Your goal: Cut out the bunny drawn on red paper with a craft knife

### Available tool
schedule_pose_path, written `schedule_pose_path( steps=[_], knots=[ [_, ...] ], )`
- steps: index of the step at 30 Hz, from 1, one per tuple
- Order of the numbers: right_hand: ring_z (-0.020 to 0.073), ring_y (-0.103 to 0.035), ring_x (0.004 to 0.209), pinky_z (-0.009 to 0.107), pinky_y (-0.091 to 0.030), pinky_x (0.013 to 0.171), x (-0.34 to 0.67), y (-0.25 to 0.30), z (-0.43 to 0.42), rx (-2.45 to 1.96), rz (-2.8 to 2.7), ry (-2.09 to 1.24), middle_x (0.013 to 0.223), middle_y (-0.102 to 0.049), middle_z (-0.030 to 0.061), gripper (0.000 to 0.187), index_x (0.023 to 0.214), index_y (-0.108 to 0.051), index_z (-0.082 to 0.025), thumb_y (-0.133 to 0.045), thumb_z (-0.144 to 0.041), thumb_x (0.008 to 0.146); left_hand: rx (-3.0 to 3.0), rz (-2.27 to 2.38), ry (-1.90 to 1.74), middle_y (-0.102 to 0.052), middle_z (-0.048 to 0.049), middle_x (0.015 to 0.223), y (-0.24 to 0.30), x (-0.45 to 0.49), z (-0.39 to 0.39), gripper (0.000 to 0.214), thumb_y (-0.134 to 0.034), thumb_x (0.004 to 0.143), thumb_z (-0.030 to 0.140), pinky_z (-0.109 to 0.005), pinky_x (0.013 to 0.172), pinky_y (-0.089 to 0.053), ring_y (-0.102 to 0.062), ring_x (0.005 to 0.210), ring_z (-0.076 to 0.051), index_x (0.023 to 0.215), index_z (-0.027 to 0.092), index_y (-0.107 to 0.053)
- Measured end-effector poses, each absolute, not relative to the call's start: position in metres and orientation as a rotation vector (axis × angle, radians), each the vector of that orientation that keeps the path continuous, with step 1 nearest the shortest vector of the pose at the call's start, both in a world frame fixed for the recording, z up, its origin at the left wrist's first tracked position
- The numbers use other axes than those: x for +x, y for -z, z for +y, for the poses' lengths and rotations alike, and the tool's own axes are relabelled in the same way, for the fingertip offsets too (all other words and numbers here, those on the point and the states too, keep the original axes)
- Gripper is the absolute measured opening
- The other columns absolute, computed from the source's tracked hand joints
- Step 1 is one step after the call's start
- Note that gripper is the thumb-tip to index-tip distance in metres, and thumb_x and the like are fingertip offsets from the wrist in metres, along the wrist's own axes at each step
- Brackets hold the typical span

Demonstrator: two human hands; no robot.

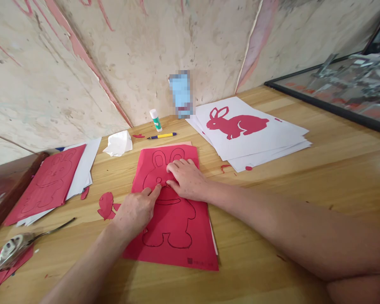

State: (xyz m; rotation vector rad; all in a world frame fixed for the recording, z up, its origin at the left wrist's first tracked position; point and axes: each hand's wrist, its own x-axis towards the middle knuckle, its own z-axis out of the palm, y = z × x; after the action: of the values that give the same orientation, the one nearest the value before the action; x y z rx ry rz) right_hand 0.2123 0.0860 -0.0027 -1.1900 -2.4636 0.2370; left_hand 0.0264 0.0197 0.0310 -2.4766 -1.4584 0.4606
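Observation:
A red paper sheet (177,223) with a rabbit drawn on it in black outline lies on the wooden table in front of me. My left hand (141,209) touches the sheet at the rabbit's face, its index finger stretched out and the other fingers curled. Across the upper right of the drawing rests my right hand (188,179), fingers bent and the thumb apart from them. It covers part of the rabbit's head and ear. Neither hand visibly grips anything. Beside my left hand lie red paper cut-out scraps (106,205).
White sheets (228,150) bearing a red rabbit cut-out (240,123) lie at right. A glue stick (156,120), pen (162,136) and crumpled paper (118,143) are near the wall. Another red rabbit drawing (47,183) and an object in clear wrapping (14,250) are left. A black-framed panel (329,107) stands right.

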Motion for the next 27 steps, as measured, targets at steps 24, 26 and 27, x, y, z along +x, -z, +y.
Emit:
schedule_pose_path(
  steps=[24, 26, 27],
  knots=[
    [0.0150, -0.058, 0.075, 0.029, -0.042, 0.069, 0.219, -0.035, 0.053, -0.968, -2.072, -0.929, 0.083, -0.065, 0.0033, 0.018, 0.091, -0.053, -0.018, -0.052, -0.036, 0.088, -2.476, -2.401, 1.772, -0.072, -0.0054, 0.088, -0.053, 0.051, 0.014, 0.033, -0.058, 0.082, 0.028, -0.031, 0.080, -0.053, -0.067, 0.084, -0.019, 0.111, 0.015, -0.064],
    [0.0163, -0.060, 0.083, 0.030, -0.044, 0.073, 0.217, -0.040, 0.044, -0.917, -2.020, -1.046, 0.091, -0.066, 0.0045, 0.024, 0.102, -0.050, -0.019, -0.050, -0.039, 0.089, -2.531, -2.212, 1.870, -0.071, -0.0049, 0.093, -0.054, 0.062, 0.016, 0.027, -0.055, 0.081, 0.022, -0.030, 0.081, -0.053, -0.066, 0.086, -0.018, 0.105, 0.016, -0.068],
    [0.0169, -0.060, 0.085, 0.031, -0.045, 0.074, 0.216, -0.041, 0.041, -0.914, -1.991, -1.092, 0.093, -0.066, 0.0053, 0.025, 0.105, -0.049, -0.019, -0.047, -0.039, 0.090, -2.569, -2.133, 1.844, -0.071, -0.0043, 0.094, -0.054, 0.067, 0.017, 0.028, -0.054, 0.080, 0.018, -0.030, 0.082, -0.053, -0.066, 0.086, -0.017, 0.105, 0.016, -0.068]
  ],
)
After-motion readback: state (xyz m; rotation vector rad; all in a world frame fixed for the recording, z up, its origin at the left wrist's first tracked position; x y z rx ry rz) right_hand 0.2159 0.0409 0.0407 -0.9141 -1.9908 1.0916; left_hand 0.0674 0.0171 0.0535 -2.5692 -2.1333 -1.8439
